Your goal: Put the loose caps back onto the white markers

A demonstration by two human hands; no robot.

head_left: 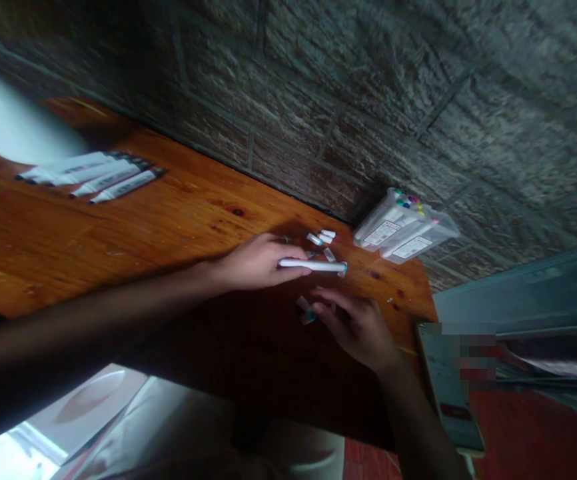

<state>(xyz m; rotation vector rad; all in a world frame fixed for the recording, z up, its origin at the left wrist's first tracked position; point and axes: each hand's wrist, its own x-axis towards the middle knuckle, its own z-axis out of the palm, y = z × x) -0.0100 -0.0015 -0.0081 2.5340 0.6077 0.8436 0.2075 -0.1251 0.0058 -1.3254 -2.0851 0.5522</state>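
My left hand (264, 261) is closed around a white marker (313, 265), which lies roughly level and points right, with a teal band at its far end. Below that end is my right hand (358, 327), thumb and index finger curved with a gap between them. A small clear and teal marker cap (306, 311) is right by its thumb tip; I cannot tell whether they touch. Behind the held marker, several small white caps (326, 237) lie on the table, one with a teal rim (314, 239). My left hand hides part of this group.
Against the stone wall (288, 100) stands a clear plastic case (393, 230) of colour-tipped markers. A row of white markers with dark ends (113, 177) lies at the left, beside a white object (18, 120). The wooden table (188, 207) ends at the right near a dark-edged panel (448, 393).
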